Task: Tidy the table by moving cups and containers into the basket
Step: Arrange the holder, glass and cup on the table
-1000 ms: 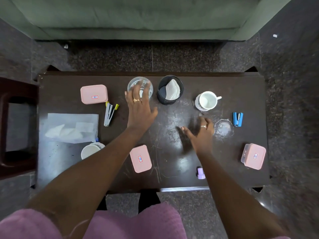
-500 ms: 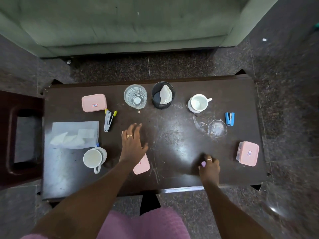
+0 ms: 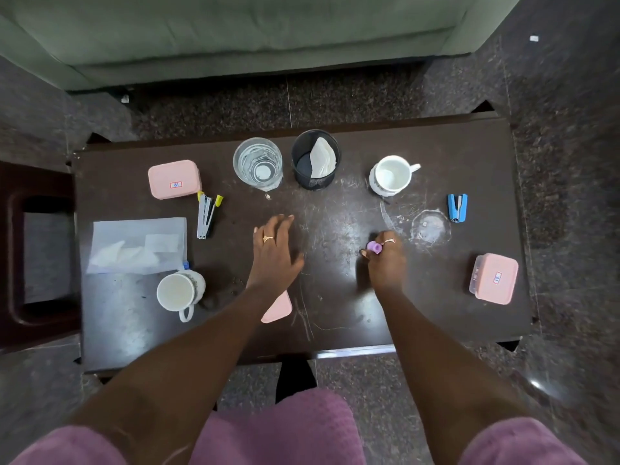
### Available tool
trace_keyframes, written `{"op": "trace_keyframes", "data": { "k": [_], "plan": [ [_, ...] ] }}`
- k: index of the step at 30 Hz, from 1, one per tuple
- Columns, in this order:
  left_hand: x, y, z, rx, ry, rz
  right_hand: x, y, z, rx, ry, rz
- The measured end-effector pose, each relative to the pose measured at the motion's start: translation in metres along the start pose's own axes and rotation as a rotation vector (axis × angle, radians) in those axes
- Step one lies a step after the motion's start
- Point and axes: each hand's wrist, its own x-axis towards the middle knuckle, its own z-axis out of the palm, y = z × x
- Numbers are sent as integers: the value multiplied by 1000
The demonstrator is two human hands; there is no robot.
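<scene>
Pink container lies half under left forearm; right fingers pinch purple piece

A: Dark brown table, pale scratches all over. Lilac piece in the right hand!
B: Pink box right of it, blue stapler beyond.
A: Past the left hand, black mesh pot, clear glass.
B: White mug past the right. Green sofa, speckled grey floor.
</scene>
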Motion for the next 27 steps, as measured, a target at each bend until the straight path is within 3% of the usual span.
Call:
{"op": "trace_keyframes", "data": {
  "k": [4, 11, 16, 19, 27],
  "plan": [
    [1, 2, -4, -12, 7, 17, -1, 0, -10, 37, -21, -36],
    [12, -16, -40, -113, 149, -24, 39, -51, -39, -181, 238, -264],
    [38, -40, -71, -126, 301, -129, 71, -86, -38, -546, 34, -230],
    [52, -55, -83, -111, 376, -254, 81, -90, -33, -607, -50, -166],
    [27, -102, -81, -6, 297, -348, 87, -88, -32, -612, 55, -265]
  ]
}}
